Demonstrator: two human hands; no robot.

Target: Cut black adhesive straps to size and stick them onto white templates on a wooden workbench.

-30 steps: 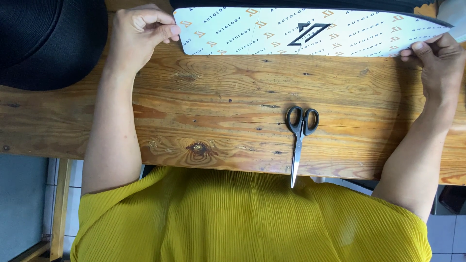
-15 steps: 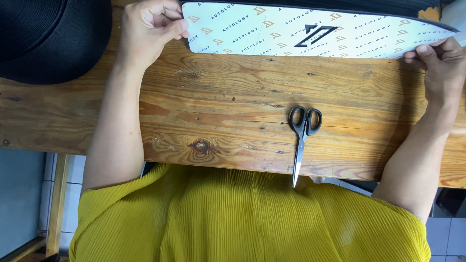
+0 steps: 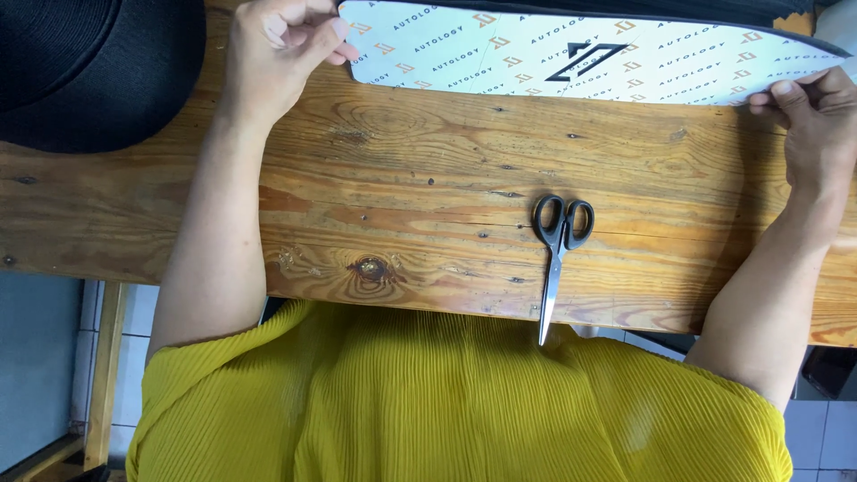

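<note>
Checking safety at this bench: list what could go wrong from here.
The scissors lie with their tip past the edge of the wooden table, pointing at the yellow shirt; a nudge could drop them or jab the person. The printed sheet is pinched only at its ends by the left hand and right hand, so it might crease or slip.

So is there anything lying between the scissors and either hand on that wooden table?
Nothing visible. The scissors lie alone on bare wood of the table. The left hand and right hand each grip an end of the printed sheet at the far edge, with only bare wood between.
</note>
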